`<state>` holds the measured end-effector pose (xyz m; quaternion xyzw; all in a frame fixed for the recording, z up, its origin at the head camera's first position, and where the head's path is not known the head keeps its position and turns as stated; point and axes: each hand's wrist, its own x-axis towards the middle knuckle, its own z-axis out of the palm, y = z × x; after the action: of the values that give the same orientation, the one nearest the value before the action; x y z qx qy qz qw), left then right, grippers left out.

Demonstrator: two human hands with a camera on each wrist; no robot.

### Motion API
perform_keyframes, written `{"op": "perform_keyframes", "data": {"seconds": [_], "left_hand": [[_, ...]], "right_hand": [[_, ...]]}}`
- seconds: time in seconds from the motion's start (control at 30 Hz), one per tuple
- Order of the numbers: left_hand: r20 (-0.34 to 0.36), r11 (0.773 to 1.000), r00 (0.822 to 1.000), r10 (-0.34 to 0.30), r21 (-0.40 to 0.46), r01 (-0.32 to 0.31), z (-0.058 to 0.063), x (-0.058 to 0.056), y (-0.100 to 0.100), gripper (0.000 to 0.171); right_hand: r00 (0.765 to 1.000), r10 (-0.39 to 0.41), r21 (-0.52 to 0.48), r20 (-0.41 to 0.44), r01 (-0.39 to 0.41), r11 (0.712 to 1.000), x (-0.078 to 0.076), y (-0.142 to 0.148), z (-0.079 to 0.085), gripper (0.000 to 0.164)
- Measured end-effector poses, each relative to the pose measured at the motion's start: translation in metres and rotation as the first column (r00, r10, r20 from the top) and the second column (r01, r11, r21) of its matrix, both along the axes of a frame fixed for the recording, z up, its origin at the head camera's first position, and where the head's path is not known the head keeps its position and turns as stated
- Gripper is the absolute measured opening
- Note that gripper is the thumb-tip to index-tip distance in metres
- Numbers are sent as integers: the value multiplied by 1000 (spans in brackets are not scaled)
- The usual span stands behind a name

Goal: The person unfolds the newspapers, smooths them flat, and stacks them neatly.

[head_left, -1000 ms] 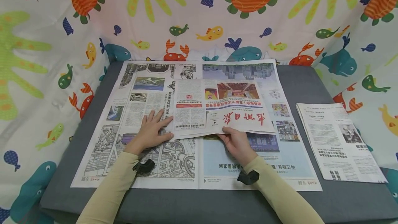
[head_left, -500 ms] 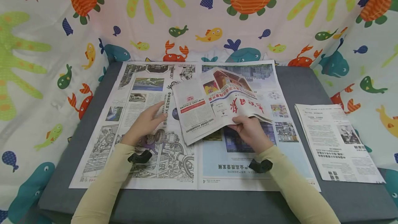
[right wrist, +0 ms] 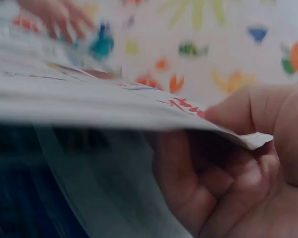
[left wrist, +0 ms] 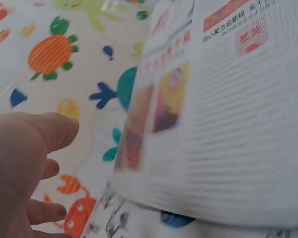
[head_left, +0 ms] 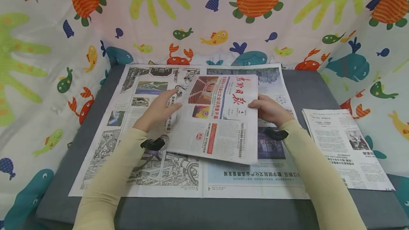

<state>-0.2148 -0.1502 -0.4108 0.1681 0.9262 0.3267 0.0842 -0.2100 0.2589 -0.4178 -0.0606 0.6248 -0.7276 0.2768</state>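
A folded newspaper (head_left: 220,123) with a red masthead is held a little above the open newspaper sheet (head_left: 249,189) spread on the table. My right hand (head_left: 271,110) pinches its right edge. In the right wrist view, the thumb of the right hand (right wrist: 233,178) lies on top of the paper and curled fingers lie beneath. My left hand (head_left: 158,112) is off the paper's left edge, its index finger and thumb extended. A gap shows between the left hand (left wrist: 20,163) and the folded newspaper (left wrist: 238,129) in the left wrist view.
Another folded newspaper (head_left: 342,144) lies at the right of the grey table (head_left: 223,212). A curtain (head_left: 204,20) printed with sea animals stands behind the table and along both sides. Black bands (head_left: 153,144) sit on both wrists.
The folded newspaper has been lifted from the spread sheet and turned a quarter turn, its masthead now at the upper right. My left hand let go of it; my right hand moved up and right.
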Motion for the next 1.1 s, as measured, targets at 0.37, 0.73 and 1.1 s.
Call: {"op": "perform_keyframes", "data": {"seconds": [0.37, 0.73, 1.1], "left_hand": [[-35, 905, 951, -306, -322, 279, -22, 18, 89, 78], [55, 877, 975, -215, -428, 218, -59, 19, 120, 86], [49, 890, 981, -189, -414, 192, -60, 23, 120, 84]], "right_hand": [[981, -184, 170, 57, 173, 970, -23, -13, -46, 68], [964, -206, 9, 170, 208, 978, -12, -17, -46, 69], [969, 46, -360, 244, 47, 932, 48, 1, -60, 39]]}}
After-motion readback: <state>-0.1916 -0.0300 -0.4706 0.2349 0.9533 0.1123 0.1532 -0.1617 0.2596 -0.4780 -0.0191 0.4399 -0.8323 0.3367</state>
